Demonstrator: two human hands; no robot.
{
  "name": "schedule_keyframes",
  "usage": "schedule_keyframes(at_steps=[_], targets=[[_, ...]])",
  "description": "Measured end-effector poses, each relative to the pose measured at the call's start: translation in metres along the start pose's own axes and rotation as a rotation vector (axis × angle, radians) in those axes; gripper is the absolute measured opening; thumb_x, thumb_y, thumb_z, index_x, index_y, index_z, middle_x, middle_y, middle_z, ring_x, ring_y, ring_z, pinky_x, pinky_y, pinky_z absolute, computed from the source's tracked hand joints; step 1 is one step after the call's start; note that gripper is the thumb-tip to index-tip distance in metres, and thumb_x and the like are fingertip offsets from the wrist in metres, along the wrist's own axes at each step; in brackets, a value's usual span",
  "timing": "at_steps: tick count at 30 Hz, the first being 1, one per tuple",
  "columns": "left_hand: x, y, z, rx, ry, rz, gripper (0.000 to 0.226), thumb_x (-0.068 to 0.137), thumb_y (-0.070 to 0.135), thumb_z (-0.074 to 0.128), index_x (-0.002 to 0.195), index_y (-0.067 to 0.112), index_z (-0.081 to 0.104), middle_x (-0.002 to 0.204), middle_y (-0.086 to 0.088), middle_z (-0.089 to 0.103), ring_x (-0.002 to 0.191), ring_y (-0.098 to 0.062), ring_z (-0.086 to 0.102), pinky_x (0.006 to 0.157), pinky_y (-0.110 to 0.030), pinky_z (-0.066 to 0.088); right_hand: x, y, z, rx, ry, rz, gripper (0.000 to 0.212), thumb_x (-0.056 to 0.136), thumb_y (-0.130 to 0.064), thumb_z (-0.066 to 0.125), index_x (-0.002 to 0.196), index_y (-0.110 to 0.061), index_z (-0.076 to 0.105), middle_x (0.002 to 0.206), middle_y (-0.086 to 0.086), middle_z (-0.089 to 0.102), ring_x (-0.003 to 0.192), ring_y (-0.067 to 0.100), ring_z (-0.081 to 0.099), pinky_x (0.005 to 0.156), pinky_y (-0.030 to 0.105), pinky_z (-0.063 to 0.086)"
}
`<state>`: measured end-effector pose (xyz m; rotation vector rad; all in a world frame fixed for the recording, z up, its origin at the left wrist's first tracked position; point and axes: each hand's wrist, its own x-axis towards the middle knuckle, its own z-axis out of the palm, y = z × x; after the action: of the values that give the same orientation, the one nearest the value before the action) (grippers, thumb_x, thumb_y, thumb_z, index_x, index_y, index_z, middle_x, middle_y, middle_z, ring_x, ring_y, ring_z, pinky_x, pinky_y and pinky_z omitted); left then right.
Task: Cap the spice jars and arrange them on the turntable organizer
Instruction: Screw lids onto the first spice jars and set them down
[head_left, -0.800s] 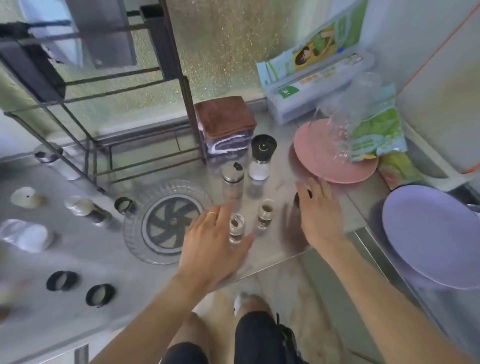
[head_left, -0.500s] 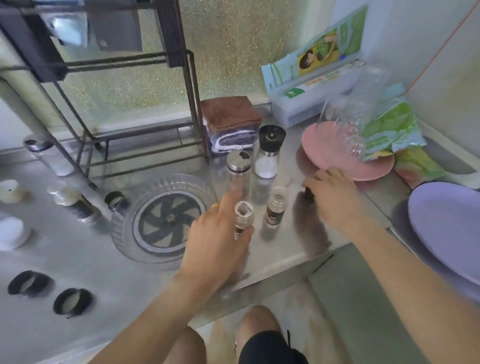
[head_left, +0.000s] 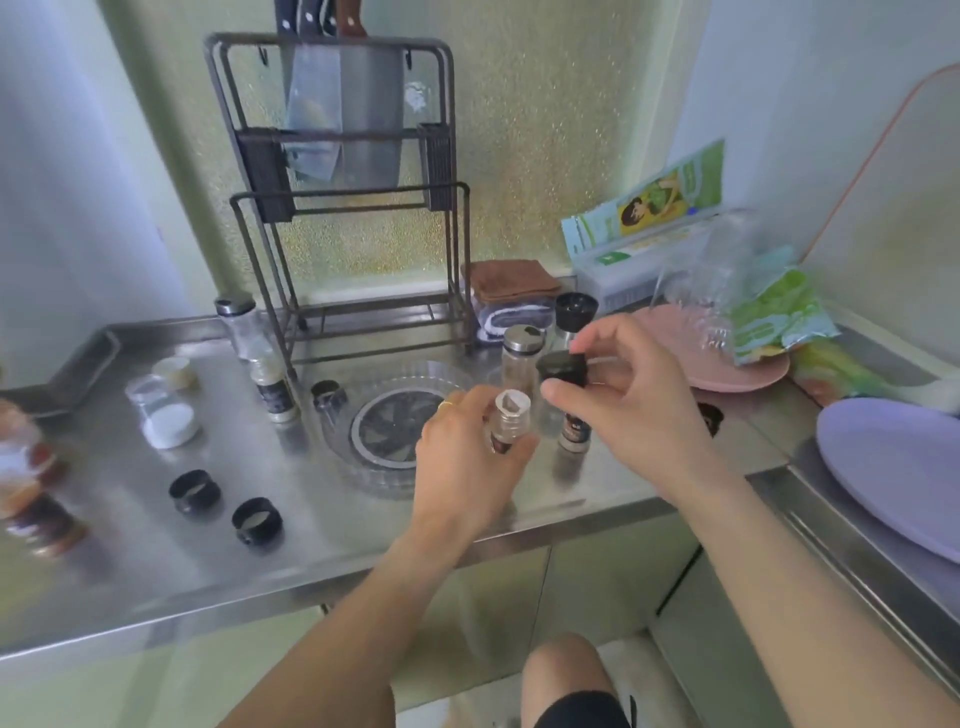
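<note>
My left hand (head_left: 467, 457) is wrapped around a small uncapped spice jar (head_left: 506, 423), fingers closed on its body, holding it just above the counter (head_left: 156, 545) at the near edge of the clear turntable (head_left: 387, 431). My right hand (head_left: 628, 410) pinches a black cap (head_left: 562, 368) between thumb and fingertips, tilted, just up and to the right of the jar's open mouth and not on it. Below the cap a second small jar (head_left: 574, 428) stands on the counter, its top hidden behind the cap. Behind it are a jar with a silver lid (head_left: 521, 358) and a grinder with a black top (head_left: 574, 312), both near the turntable's far right rim. The turntable itself holds nothing. To its left stand another small jar (head_left: 272, 392) and a loose black cap (head_left: 328, 395); two more black caps (head_left: 195, 491) (head_left: 257, 521) lie near the front left. A pink plate (head_left: 743, 371) and a lilac plate (head_left: 893, 478) sit to the right, and a knife rack (head_left: 343, 208) stands at the back.
</note>
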<state>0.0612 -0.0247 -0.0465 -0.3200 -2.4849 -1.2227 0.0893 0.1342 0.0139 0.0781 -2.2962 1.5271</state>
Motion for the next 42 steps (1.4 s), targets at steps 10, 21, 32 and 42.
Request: schedule_keyframes(at_steps=[10,21,32,42], targets=[[-0.019,-0.006,-0.028,-0.215,0.027,-0.027,0.048,0.076,0.029,0.086,0.118,0.025,0.064,0.091,0.020,0.071,0.083,-0.002,0.070,0.077,-0.025,0.060,-0.004,-0.004,0.023,-0.047,-0.187,-0.082,0.045,0.076,0.000,0.086,0.112,-0.019,0.069,0.103,-0.003,0.077,0.097,0.007,0.073,0.088,0.023,0.057],[-0.020,-0.014,-0.033,-0.096,0.015,0.041,0.048,0.076,0.030,0.085,0.120,0.025,0.066,0.109,0.014,0.077,0.100,-0.004,0.071,0.092,-0.027,0.056,0.013,-0.014,0.018,-0.485,-0.372,-0.096,0.029,0.076,-0.035,0.088,0.101,-0.025,0.076,0.090,-0.009,0.079,0.083,0.001,0.074,0.082,0.027,0.062],[-0.021,-0.019,-0.032,-0.119,-0.021,0.032,0.043,0.074,0.028,0.087,0.114,0.027,0.070,0.103,0.018,0.077,0.095,0.000,0.070,0.088,-0.017,0.053,0.021,-0.028,0.013,-0.669,-0.467,-0.048,0.029,0.080,-0.048,0.082,0.097,-0.026,0.073,0.083,-0.009,0.075,0.073,0.003,0.070,0.067,0.025,0.056],[-0.018,-0.022,-0.032,-0.155,-0.096,0.073,0.047,0.077,0.028,0.087,0.121,0.025,0.070,0.106,0.019,0.076,0.103,0.009,0.065,0.086,-0.004,0.047,0.025,-0.025,0.004,-0.578,-0.592,-0.123,0.030,0.080,-0.031,0.085,0.107,-0.038,0.074,0.092,-0.018,0.075,0.087,0.004,0.073,0.086,0.037,0.061]])
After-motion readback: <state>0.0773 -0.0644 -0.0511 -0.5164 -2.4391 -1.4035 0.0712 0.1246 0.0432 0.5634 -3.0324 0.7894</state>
